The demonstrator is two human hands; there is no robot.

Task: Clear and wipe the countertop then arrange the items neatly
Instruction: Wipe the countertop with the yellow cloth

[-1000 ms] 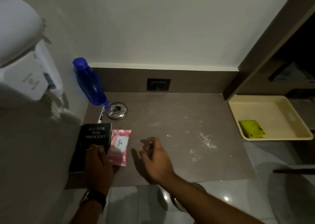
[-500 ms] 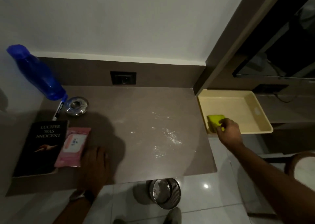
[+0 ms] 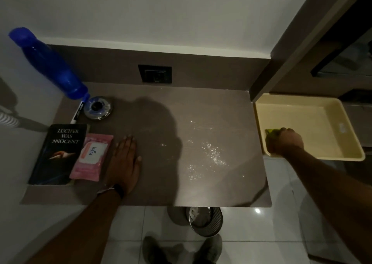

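— Where are your hands?
— Your left hand (image 3: pixel 124 163) lies flat and open on the table (image 3: pixel 153 183), just right of the pink wipes pack (image 3: pixel 91 157). Your right hand (image 3: pixel 285 142) is closed around the green sponge (image 3: pixel 270 132) in the yellow tray (image 3: pixel 314 111).
— And the mess?
— White powder (image 3: pixel 209 151) lies scattered right of centre.

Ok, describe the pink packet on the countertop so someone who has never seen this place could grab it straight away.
Start at the brown countertop and go to its left end, where a blue bottle leans in the back corner. Nearer the front edge lies a black book; the pink wipes packet lies flat right beside it, with the left hand flat on its other side. It is the only pink, soft thing there, with a white label.
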